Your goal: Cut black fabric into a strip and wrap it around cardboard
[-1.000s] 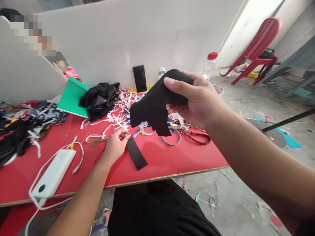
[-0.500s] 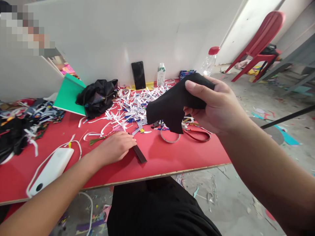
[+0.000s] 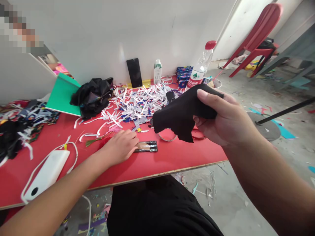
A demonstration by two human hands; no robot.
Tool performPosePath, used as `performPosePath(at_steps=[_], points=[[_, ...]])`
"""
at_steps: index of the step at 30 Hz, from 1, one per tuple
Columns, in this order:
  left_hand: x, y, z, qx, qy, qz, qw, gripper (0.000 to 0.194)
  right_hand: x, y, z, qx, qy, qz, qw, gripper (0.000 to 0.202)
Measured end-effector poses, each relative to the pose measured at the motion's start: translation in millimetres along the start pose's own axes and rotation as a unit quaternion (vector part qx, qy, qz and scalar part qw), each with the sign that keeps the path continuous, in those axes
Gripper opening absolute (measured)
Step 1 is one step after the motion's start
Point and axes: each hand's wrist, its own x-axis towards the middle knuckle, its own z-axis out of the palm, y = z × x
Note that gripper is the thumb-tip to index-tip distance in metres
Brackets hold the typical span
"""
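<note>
My left hand rests low over the red table, its fingers closed on a narrow flat strip with a tan middle and shiny black, taped-looking edges. Part of the strip is covered by the fingers. Red threads, like a tassel, lie beside that hand. Held up over the table, a piece of black cloth-like sheet with a ragged lower edge is pinched between thumb and fingers of my right hand. Behind it, red handles and a thin ring are partly hidden.
Paper shreds cover the table's back, near a black plastic bag, green board, phone, small carton and red-capped bottle. A white device with a cord lies front left. The table edge is close.
The strip under my left hand showed a plain dark side before; now its tan, black-edged face is up, and it lies more level. My right hand still holds the black sheet, slightly lower.
</note>
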Motion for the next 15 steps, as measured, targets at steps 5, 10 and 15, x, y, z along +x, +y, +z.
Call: performPosePath(at_steps=[5, 10, 15], points=[[-14, -6, -6.1, -0.105, 0.006, -0.037, 0.994, 0.036, -18, -8, -1, 0.062, -0.002, 0.041, 0.997, 0.01], [-18, -10, -5.8, -0.203, 0.033, -0.125, 0.971, 0.033, -29, -10, 2, 0.071, -0.032, 0.045, 0.996, 0.018], [-9, -16, -0.3, -0.388, 0.075, -0.226, 0.89, 0.026, -31, -9, 4, 0.126, -0.057, 0.047, 0.989, 0.016]])
